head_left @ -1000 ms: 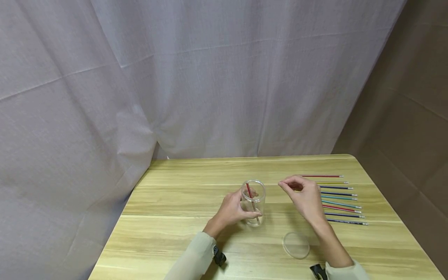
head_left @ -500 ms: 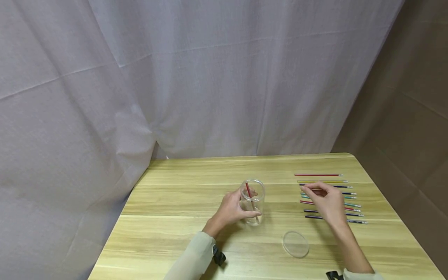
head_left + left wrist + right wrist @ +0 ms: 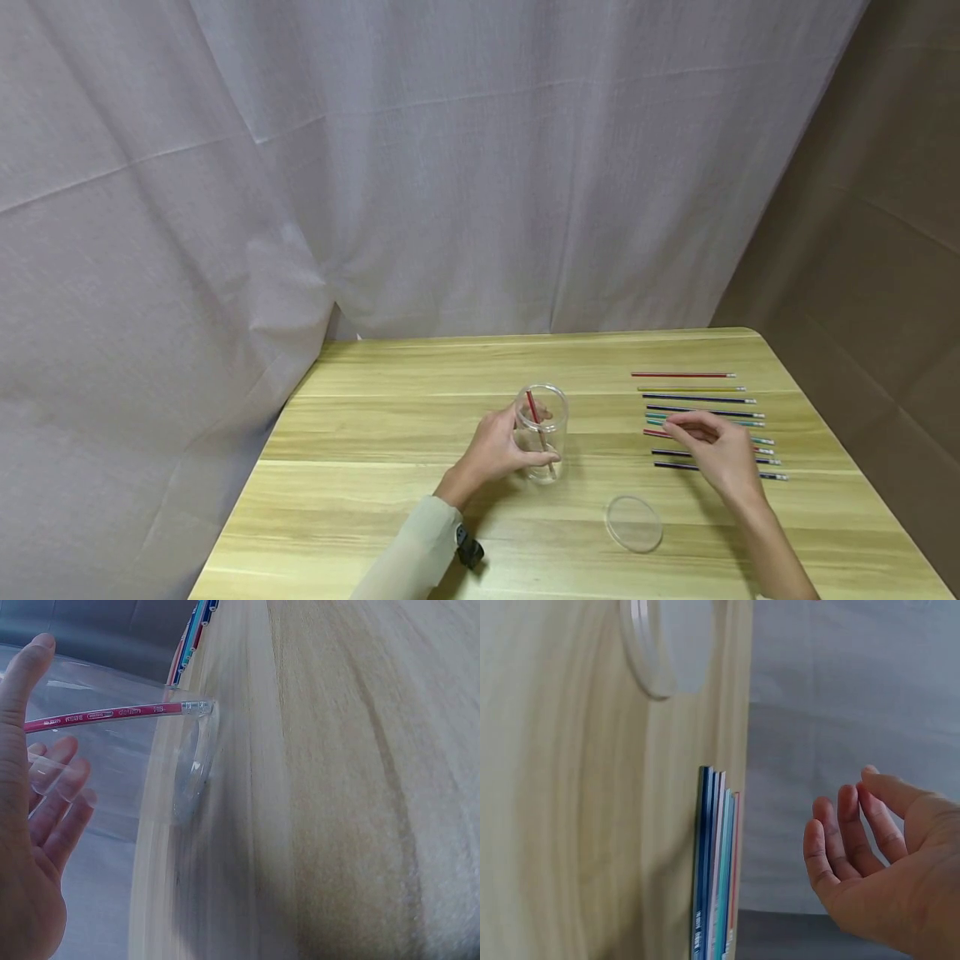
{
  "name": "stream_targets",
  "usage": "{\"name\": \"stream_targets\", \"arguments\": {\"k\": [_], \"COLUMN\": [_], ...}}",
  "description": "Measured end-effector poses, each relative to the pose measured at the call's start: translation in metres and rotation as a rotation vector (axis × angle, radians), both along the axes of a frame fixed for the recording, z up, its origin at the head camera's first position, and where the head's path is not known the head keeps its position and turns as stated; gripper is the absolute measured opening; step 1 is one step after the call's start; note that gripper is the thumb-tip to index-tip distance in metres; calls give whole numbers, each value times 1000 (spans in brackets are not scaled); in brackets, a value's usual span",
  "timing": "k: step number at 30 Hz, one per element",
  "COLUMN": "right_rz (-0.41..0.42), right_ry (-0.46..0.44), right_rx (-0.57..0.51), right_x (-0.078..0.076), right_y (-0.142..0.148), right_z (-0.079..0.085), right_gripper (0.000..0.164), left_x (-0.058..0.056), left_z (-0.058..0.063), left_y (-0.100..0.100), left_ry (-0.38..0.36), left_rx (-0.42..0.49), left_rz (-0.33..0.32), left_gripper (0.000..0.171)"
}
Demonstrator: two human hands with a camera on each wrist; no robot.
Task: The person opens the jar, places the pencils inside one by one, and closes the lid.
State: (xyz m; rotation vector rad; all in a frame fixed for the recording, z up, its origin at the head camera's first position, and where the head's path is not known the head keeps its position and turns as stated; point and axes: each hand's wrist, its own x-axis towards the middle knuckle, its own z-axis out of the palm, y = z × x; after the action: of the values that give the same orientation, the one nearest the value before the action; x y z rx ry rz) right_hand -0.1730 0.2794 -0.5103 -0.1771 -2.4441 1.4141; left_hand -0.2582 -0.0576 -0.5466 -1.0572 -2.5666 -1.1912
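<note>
My left hand (image 3: 491, 450) grips a clear cylindrical jar (image 3: 556, 440) standing uncovered on the table, thumb and fingers around its side. One red pencil (image 3: 533, 407) leans inside; the left wrist view shows its eraser end (image 3: 196, 708) down at the jar's bottom. My right hand (image 3: 723, 457) hovers over the row of pencils at the right, holding nothing. Its fingers are loosely bent, with the thumb (image 3: 896, 787) close to the index fingertip. Beneath it lie a green pencil (image 3: 656, 417), a red pencil (image 3: 654, 433) and dark blue pencils (image 3: 675, 467), partly hidden by the hand.
A round clear lid (image 3: 633, 525) lies flat in front, between the two arms. Farther back in the row are a red pencil (image 3: 678, 374) and a yellow pencil (image 3: 686, 389). The wooden table (image 3: 390, 408) ends at a grey curtain (image 3: 450, 208) behind.
My right hand has moved right and toward me, from beside the jar to above the pencil row, uncovering the back pencils. The left hand and jar have stayed put.
</note>
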Motion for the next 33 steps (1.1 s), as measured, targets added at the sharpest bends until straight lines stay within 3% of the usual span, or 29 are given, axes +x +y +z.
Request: {"name": "stream_targets", "arguments": {"k": [18,27,33], "right_rz": [171,180,179], "right_ry": [40,-37,-18], "right_rx": [26,4,60], "right_x": [6,7,6], "right_y": [18,23,25], "right_z": [-29,-39,-47], "right_gripper": [22,25,21], "left_x": [0,-1,0], "left_z": [0,-1,-1], "left_y": [0,0,0], "left_ry": [-5,-14,-13], "left_rx": [-3,-3,-4], "left_rz": [3,10,10], "left_gripper": [70,68,68]}}
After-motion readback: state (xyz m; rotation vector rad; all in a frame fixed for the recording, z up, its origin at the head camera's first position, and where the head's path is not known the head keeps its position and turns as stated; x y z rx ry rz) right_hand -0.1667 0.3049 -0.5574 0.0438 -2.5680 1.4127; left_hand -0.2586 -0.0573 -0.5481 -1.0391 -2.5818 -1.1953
